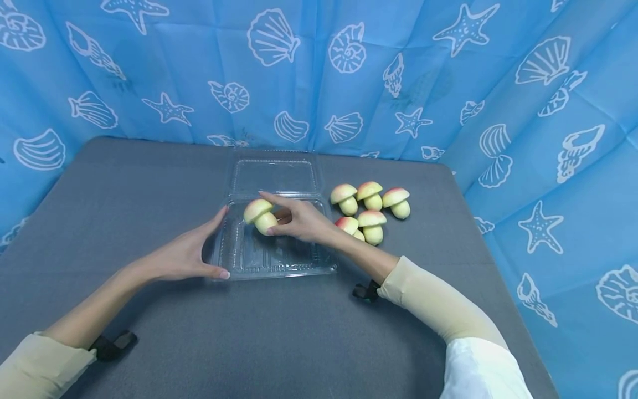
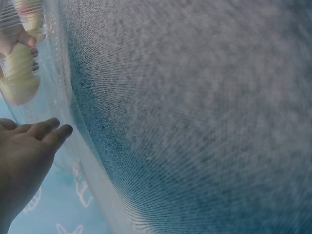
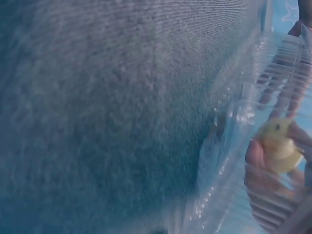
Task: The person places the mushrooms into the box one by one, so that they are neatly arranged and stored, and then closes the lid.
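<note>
A clear plastic clamshell box point(image 1: 279, 272) lies on the table with its lid point(image 1: 275, 176) folded back. My right hand point(image 1: 304, 221) is over the tray and pinches a toy mushroom point(image 1: 266, 221), pale yellow with a reddish tint on its cap, between thumb and fingers. The right wrist view catches the same mushroom point(image 3: 280, 146) through the clear plastic. At the box's left side is my left hand point(image 1: 186, 255), thumb and fingers spread along the edge. The left wrist view shows its straight fingers point(image 2: 46, 131) beside the plastic wall.
Several more toy mushrooms point(image 1: 371, 224) stand grouped just right of the box. The grey table point(image 1: 279, 332) runs back to a blue curtain point(image 1: 309, 83) printed with white shells and starfish. Black straps point(image 1: 366, 291) show at the wrists.
</note>
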{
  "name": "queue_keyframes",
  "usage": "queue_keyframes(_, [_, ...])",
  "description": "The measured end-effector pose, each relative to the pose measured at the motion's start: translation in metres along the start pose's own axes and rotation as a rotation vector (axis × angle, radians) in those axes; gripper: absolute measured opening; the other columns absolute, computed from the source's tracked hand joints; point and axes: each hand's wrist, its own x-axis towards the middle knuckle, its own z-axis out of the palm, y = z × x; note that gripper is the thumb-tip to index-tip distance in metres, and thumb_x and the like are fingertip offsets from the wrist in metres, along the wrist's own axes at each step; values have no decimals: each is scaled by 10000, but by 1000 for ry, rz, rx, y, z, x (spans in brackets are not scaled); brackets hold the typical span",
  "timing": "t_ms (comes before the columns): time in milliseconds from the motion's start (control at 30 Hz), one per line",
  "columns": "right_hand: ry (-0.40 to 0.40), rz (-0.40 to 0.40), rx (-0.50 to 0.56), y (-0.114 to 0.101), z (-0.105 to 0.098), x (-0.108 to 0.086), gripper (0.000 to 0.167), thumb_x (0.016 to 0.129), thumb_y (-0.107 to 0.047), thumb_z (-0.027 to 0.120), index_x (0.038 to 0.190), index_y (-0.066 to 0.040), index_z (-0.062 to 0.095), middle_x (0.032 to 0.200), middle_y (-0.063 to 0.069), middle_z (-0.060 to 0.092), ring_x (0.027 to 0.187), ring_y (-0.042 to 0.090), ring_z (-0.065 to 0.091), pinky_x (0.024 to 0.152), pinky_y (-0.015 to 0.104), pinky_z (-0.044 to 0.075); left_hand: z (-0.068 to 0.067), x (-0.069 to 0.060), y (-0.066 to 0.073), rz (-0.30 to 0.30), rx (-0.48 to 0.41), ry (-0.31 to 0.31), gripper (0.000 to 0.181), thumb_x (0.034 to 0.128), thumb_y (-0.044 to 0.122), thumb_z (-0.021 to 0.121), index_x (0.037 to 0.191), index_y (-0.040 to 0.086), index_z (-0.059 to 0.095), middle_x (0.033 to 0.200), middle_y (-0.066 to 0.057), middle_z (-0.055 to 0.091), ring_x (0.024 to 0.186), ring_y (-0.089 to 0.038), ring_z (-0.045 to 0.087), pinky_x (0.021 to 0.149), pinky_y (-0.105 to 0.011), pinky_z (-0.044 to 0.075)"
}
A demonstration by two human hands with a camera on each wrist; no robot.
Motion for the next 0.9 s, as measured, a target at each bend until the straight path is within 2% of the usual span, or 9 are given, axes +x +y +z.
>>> queue_keyframes(167, [-12, -10, -12, -1, 6, 4, 748, 893, -173, 760, 1544, -210, 392, 1524, 81, 452, 1106, 180, 670, 864, 194, 542, 0, 0, 1, -4, 0, -11, 1298, 742, 470, 858, 1604, 168, -65, 1643, -213, 43, 1465, -473, 146, 1137, -657, 207])
queue_keyframes(400, [-15, -4, -114, -1, 14, 9, 752, 893, -210, 763, 1543, -255, 390, 1406, 79, 578, 1017, 157, 698, 785, 200, 555, 0, 0, 3, -23, -15, -28, 1276, 760, 464, 847, 1603, 175, -66, 1648, -201, 38, 1470, -470, 129, 1125, -674, 215])
queue_keyframes(567, [-3, -1, -169, -1, 20, 13, 753, 885, -244, 773, 1538, -268, 399, 1317, 67, 646, 1047, 141, 683, 841, 226, 548, 0, 1, 2, -26, -14, -30, 1281, 761, 461, 847, 1601, 166, -75, 1642, -218, 32, 1469, -475, 123, 1132, -669, 203])
queue_keyframes(767, [6, 10, -186, 0, 24, 16, 754, 879, -248, 781, 1533, -272, 407, 1187, 56, 707, 991, 119, 690, 806, 188, 537, -1, 0, 2, -19, -18, -27, 1280, 764, 441, 850, 1599, 163, -80, 1638, -232, 37, 1466, -476, 134, 1138, -655, 207])
queue_keyframes(900, [6, 6, -170, 1, 25, 16, 764, 872, -232, 789, 1533, -259, 408, 1183, 63, 709, 973, 109, 692, 805, 177, 534, -1, 0, 1, -23, -24, -31, 1278, 764, 439, 851, 1600, 167, -77, 1640, -227, 43, 1466, -471, 143, 1136, -647, 224])
